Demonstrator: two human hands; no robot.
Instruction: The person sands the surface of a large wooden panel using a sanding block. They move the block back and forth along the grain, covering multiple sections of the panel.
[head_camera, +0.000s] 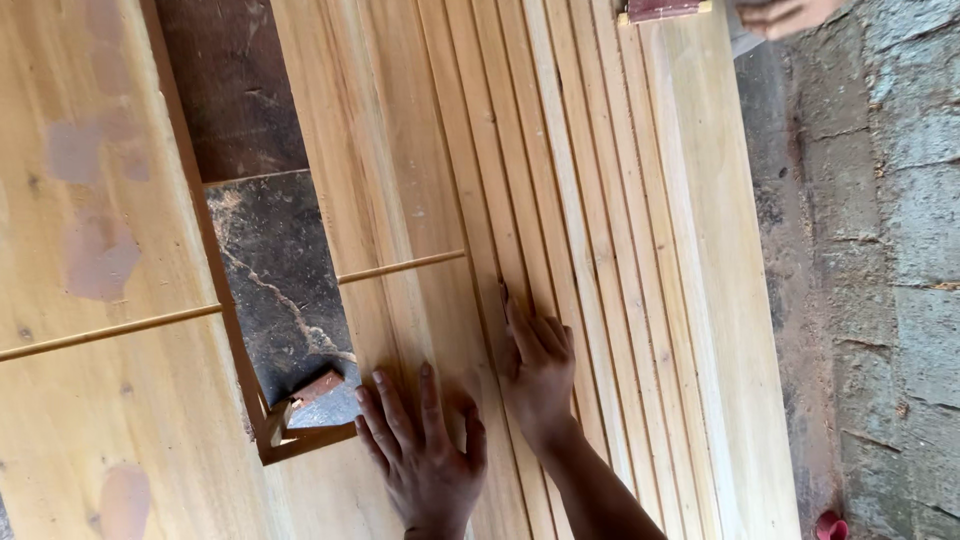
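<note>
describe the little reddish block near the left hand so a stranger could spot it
Start at the pale grooved wooden panel under both hands. Left of it lies a dark marbled slab in a brown frame. The small reddish block sits at that slab's lower corner, just beyond the left hand: the only short red-brown piece among long pale boards.

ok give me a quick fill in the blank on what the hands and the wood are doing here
1. Both hands, the left hand and the right hand, lie ____ on the wood, fingers spread.
2. The right hand rests on a row of narrow wooden ____.
3. Another person's hand shows at the ____ edge of the view.
4. The small red object lies on the ____.

Missing words: flat; strips; top; ground
</note>
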